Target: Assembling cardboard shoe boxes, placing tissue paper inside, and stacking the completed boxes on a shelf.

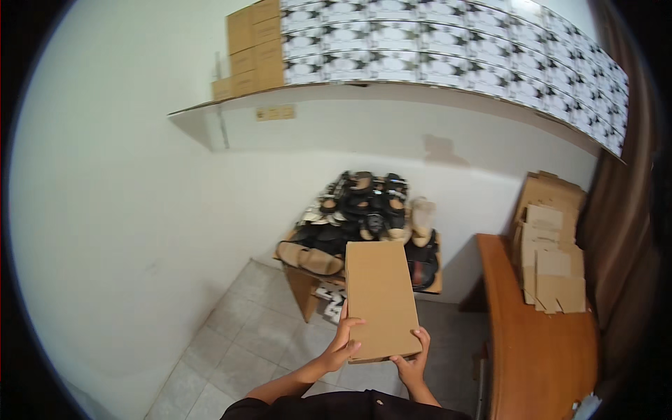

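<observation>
A closed brown cardboard box, long and flat, is held out in front of my body. My left hand grips its left side near the close end, thumb and a finger resting on the lid. At the near right corner my right hand clasps the box, with the thumb at its close edge and fingers on the side. Both palms are partly hidden, and so is the underside of the box. Beyond its far end lies a heap of shoes and sandals on a low wooden table.
An orange-brown desk stands at the right, with flattened cardboard pieces leaning on it. Overhead, a wall shelf carries rows of patterned white boxes and plain brown boxes. A brown curtain hangs at the far right.
</observation>
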Available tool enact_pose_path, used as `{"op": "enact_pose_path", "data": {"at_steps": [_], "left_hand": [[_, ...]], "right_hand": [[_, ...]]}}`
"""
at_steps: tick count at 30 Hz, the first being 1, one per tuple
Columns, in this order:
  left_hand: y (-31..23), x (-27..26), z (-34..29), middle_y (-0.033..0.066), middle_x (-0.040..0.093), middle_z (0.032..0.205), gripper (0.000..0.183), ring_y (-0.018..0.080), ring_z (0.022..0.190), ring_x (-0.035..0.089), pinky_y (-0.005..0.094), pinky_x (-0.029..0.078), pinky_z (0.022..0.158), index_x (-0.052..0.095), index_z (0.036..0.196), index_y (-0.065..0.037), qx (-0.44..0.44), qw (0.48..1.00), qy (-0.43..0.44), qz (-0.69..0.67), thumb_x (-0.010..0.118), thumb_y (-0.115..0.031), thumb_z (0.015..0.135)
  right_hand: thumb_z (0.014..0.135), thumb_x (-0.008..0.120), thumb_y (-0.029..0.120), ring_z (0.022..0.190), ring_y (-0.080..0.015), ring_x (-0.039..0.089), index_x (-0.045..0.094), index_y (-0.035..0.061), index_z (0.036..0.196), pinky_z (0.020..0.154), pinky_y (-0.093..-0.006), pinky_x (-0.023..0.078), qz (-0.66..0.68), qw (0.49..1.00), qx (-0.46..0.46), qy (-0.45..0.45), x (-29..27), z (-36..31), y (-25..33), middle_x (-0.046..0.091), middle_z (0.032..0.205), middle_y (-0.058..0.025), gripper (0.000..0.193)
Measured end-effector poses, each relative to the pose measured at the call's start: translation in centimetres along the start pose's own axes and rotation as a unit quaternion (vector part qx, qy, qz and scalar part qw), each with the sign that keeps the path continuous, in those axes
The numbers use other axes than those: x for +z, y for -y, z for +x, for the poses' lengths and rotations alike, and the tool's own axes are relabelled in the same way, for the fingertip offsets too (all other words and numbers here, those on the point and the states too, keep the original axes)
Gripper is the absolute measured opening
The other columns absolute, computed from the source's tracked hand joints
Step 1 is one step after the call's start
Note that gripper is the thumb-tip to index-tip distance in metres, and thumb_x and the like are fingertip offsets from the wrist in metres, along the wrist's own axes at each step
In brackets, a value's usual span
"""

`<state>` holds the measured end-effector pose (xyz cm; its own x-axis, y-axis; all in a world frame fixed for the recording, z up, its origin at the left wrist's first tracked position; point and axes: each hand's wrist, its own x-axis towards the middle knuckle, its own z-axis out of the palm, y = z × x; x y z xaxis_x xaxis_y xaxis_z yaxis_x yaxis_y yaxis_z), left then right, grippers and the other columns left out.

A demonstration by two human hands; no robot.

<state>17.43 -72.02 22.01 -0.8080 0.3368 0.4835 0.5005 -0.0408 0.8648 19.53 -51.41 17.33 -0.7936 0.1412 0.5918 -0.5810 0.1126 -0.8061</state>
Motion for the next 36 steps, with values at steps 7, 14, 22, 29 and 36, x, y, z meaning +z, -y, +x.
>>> {"op": "enact_pose_path", "data": {"at_steps": [7,14,22,29,36], "left_hand": [[-5.4,-13.5,-4.0,0.0288,-0.019,0.144,0.077,0.0412,0.136,-0.013,0.049,0.009,0.108,0.035,0.118,-0.013,0.103,0.964,-0.062,0.237,0.084,-0.035,0.062],[-6.8,-24.5,-5.6,0.0301,-0.007,0.145,0.069,0.0438,0.137,0.004,0.0492,0.019,0.107,0.037,0.11,-0.017,0.138,0.922,-0.212,0.292,0.085,-0.019,0.061],[-7.6,-37.2,-0.9,0.0276,-0.004,0.145,0.065,0.0423,0.135,0.014,0.0488,0.033,0.102,0.036,0.108,-0.019,0.223,0.866,-0.272,0.354,0.083,-0.02,0.063],[-8.4,-50.3,8.6,0.0282,0.005,0.144,0.06,0.0423,0.132,0.022,0.0494,0.033,0.102,0.038,0.106,-0.018,0.31,0.848,-0.27,0.334,0.081,-0.03,0.065],[-9.8,-64.0,17.4,0.0293,0.006,0.144,0.062,0.0419,0.131,0.025,0.0494,0.032,0.103,0.04,0.109,-0.017,0.41,0.801,-0.25,0.359,0.081,-0.028,0.063]], "right_hand": [[0.068,0.079,0.033,0.123,-0.0324,0.034,0.034,0.0071,0.125,0.101,-0.0419,0.028,0.156,0.981,-0.023,0.113,16.1,4.3,1.3,0.032,0.13,-0.0201,0.078],[0.075,0.074,0.028,0.127,-0.0397,0.03,0.033,0.0056,0.127,0.102,-0.0451,0.027,0.149,0.939,-0.162,0.264,28.5,10.0,3.6,0.026,0.136,-0.028,0.069],[0.078,0.072,0.019,0.131,-0.0441,0.025,0.031,0.0041,0.131,0.104,-0.047,0.026,0.226,0.873,-0.29,0.321,42.4,19.9,4.3,0.021,0.139,-0.0307,0.069],[0.071,0.073,0.005,0.132,-0.049,0.018,0.028,0.0114,0.135,0.105,-0.0534,0.023,0.248,0.818,-0.433,0.286,54.0,31.4,4.1,0.015,0.142,-0.0321,0.078],[0.066,0.074,0.002,0.131,-0.0505,0.018,0.026,0.0215,0.135,0.103,-0.0543,0.026,0.216,0.783,-0.539,0.223,65.4,43.1,5.0,0.012,0.143,-0.0324,0.087]]}}
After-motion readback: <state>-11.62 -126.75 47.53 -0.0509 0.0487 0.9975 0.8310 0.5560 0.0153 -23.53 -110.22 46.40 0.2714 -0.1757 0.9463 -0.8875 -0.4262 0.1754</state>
